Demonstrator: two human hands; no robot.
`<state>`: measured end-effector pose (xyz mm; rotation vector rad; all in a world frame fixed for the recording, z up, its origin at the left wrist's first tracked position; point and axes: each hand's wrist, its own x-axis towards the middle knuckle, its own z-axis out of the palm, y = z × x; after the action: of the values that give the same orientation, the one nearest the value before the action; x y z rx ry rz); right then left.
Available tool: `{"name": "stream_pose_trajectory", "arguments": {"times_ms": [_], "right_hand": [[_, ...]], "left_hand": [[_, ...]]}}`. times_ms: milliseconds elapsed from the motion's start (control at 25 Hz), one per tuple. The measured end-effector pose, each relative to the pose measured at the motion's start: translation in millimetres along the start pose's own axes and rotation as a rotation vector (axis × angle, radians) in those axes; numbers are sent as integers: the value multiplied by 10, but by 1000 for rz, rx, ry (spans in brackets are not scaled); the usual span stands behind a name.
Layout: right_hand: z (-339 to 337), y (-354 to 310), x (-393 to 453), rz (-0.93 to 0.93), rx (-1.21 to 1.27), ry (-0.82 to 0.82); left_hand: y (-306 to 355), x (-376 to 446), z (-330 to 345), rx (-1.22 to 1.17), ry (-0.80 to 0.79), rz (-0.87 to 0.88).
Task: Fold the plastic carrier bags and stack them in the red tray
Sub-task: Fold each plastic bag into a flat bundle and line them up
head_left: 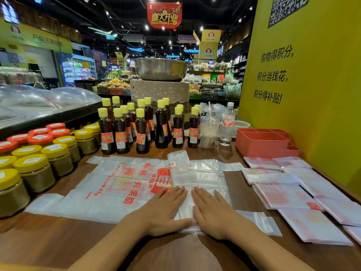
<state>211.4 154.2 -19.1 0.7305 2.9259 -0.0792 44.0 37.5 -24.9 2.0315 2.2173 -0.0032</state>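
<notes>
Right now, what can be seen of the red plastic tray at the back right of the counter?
The red plastic tray is a matte coral-red box, upright on the wooden counter beside the yellow wall. Thin walls split it into one large front compartment and smaller ones behind, with a lower step at its right end. No bags show inside; folded white plastic bags lie just in front.

Two bare forearms enter from the bottom edge, with no sleeve, cuff, watch or bracelet showing on either one. The left hand (166, 209) and the right hand (213, 212) are both ungloved and carry no rings. The fingers are slim, and the fingernails are short and unpainted. Each wrist is narrow and widens into a smooth forearm toward the bottom edge.
</notes>
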Motion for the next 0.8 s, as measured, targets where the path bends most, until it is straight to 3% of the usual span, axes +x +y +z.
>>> {"name": "stream_pose_trajectory", "arguments": {"times_ms": [440, 600, 800], "right_hand": [[38, 25, -6, -3, 51, 45], [70, 22, 4, -2, 91, 83], [-71, 120, -68, 17, 433, 126]], "left_hand": [[10, -4, -75, -44, -30, -4], [31, -45, -101, -82, 28, 22], [66, -99, -158, -237, 18, 35]]}}
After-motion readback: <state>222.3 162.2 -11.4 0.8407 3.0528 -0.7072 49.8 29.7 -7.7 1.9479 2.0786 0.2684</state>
